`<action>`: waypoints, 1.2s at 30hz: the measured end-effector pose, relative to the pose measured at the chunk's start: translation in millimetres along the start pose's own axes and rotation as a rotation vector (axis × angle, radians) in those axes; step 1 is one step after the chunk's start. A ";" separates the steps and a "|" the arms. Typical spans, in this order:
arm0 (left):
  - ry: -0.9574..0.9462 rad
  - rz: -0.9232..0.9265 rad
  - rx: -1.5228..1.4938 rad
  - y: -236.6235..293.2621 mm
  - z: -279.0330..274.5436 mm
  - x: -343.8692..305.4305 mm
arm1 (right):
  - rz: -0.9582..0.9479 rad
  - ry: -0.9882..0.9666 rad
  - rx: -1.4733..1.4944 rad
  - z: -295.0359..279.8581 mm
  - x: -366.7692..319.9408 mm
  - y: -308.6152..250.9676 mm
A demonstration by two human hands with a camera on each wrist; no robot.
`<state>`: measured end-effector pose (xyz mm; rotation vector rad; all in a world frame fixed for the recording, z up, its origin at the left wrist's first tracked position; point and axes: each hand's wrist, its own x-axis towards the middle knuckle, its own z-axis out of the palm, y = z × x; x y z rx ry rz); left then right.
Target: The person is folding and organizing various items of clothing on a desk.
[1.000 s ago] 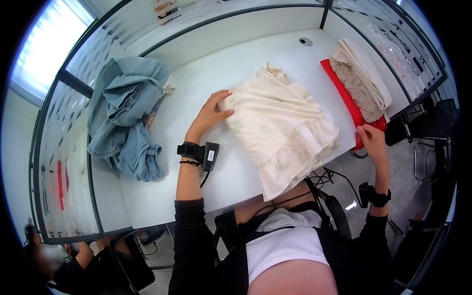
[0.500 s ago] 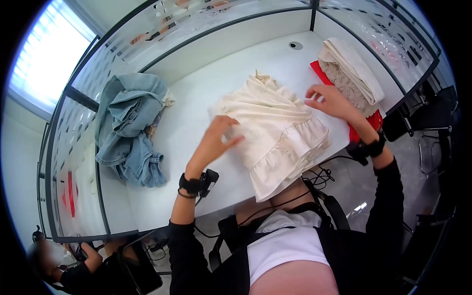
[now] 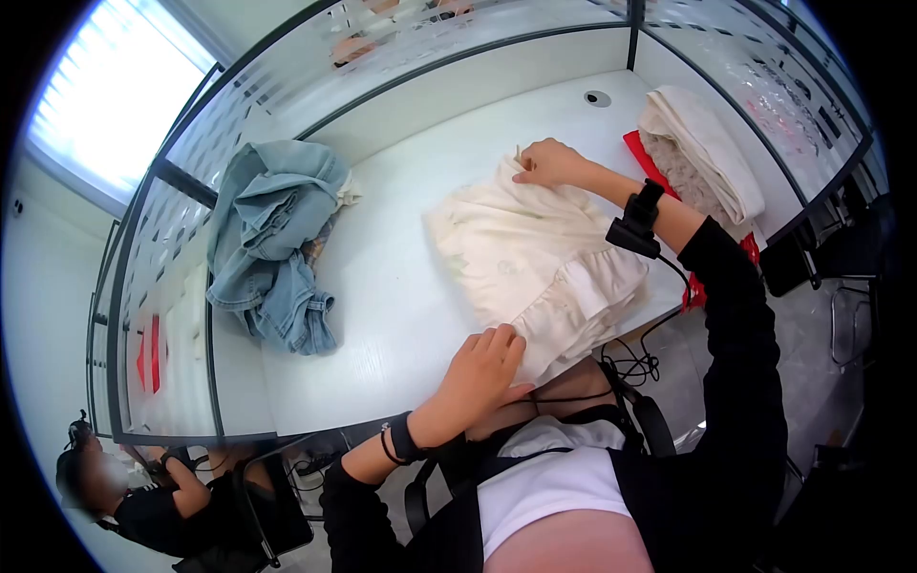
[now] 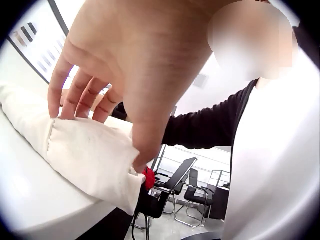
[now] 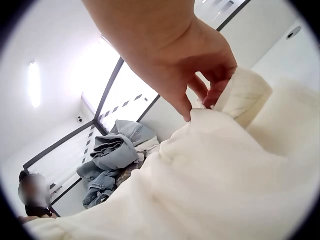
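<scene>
A cream garment [image 3: 521, 244] with a ruffled hem lies bunched on the white desk. At its far end my right hand [image 3: 559, 164] pinches the cloth; in the right wrist view, that hand [image 5: 187, 65] has thumb and fingers around a raised fold [image 5: 242, 95]. My left hand [image 3: 478, 377] is at the ruffle's near left corner. In the left wrist view, the left hand [image 4: 135, 60] holds the hem [image 4: 92, 155] with fingers over the top and thumb at the edge.
Blue denim clothing [image 3: 277, 229] lies crumpled at the desk's left. At the right are stacked a cream cloth [image 3: 702, 143], a beige fluffy piece [image 3: 683, 177] and a red item [image 3: 650, 162]. Low partitions edge the desk [image 3: 382, 334]; another person [image 3: 158, 506] sits lower left.
My right hand has moved from beside the red item to the cream garment's far end and pinched it. My left hand has left the garment's left side and come down to the near hem.
</scene>
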<state>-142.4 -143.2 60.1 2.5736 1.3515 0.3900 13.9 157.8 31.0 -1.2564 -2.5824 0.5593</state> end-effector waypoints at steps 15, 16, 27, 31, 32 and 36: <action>-0.053 0.169 -0.030 -12.2 23.5 -13.3 | 0.166 -0.068 0.055 1.5 27.5 54.2; -0.055 0.169 -0.019 -12.3 25.2 -13.6 | 0.165 -0.042 0.043 4.9 27.5 54.5; 0.213 0.069 -0.010 -30.3 -8.1 5.0 | -0.363 0.234 0.031 -26.0 -42.6 -2.8; 0.115 -0.006 -0.037 -43.8 -6.0 21.0 | -0.636 0.009 -0.117 -17.3 -86.5 -13.0; 0.061 0.043 -0.011 -49.1 5.3 22.2 | -0.688 -0.016 -0.184 -10.8 -95.5 -5.9; -0.037 0.086 0.004 -56.5 27.7 16.6 | -0.613 -0.043 -0.307 11.5 -123.1 14.2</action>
